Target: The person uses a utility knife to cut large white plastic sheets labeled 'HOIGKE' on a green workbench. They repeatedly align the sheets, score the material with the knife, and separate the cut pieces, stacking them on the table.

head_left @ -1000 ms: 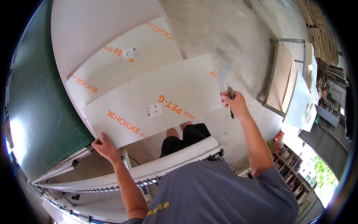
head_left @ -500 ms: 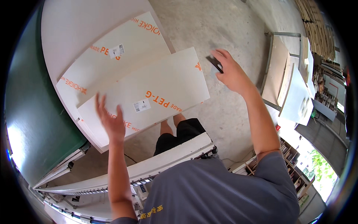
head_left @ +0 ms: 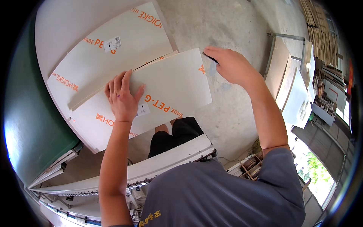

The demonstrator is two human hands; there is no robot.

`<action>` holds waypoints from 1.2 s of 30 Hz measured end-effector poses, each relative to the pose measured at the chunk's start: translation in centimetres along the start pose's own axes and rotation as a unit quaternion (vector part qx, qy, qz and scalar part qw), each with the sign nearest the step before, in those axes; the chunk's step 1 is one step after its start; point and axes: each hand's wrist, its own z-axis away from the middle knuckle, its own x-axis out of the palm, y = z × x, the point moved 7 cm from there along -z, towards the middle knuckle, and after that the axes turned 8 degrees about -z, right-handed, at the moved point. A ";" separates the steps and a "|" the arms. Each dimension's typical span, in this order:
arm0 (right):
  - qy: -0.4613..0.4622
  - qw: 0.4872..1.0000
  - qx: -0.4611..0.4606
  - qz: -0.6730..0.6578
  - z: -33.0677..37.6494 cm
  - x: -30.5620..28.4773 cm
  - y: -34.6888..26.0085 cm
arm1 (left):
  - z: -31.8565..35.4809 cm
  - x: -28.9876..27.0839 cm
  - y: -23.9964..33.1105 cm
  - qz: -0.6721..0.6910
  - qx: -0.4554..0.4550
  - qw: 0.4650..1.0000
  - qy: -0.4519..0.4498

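The front white orange-printed panel point(head_left: 185, 84) lies lengthwise from 8 to 2 o'clock under the nearer, spread left hand point(head_left: 123, 99); it is toward 8 o'clock from the right hand point(head_left: 230, 66), which grips a slim dark tool point(head_left: 210, 58).

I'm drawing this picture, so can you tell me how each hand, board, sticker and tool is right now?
left hand, open, resting on the near board
right hand, closed around the dark tool
dark tool, held, mostly hidden
near board, printed side up, right end over the floor
near sticker, partly covered
far board, printed side up
far sticker, uncovered
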 end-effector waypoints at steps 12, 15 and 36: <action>-0.079 0.993 0.066 0.056 -4.1 0.4 -1.6 | 0.0 -0.1 0.0 -0.013 0.005 1.000 0.017; -0.089 0.992 0.067 0.057 -3.9 0.8 -1.6 | 0.0 0.0 -0.2 -0.016 -0.002 1.000 0.015; -0.077 0.996 0.029 0.020 -2.1 1.9 -1.1 | 0.1 0.3 -0.2 -0.034 0.012 0.998 0.042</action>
